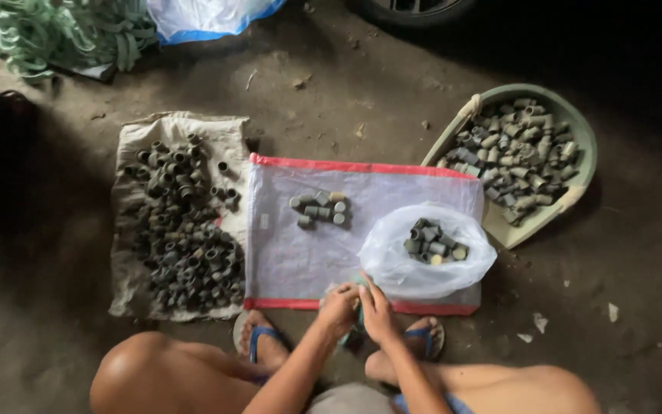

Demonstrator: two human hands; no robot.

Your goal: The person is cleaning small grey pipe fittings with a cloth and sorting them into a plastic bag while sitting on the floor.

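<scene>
My left hand (337, 307) and my right hand (377, 310) meet at the near edge of a white woven sack (285, 253) with red borders. Together they pinch a small greenish piece (358, 307), mostly hidden between the fingers. On the sack lies a small group of short grey tube pieces (320, 208). An open clear plastic bag (408, 268) to the right holds several more tube pieces (434, 241).
A burlap cloth (128, 268) at left carries a large heap of dark tube pieces (181, 230). A green tilted basin (580, 138) at right is full of grey pieces. Green straps (63, 34) and a plastic bag (201, 15) lie at the top. My sandalled feet (266, 341) rest on dirt floor.
</scene>
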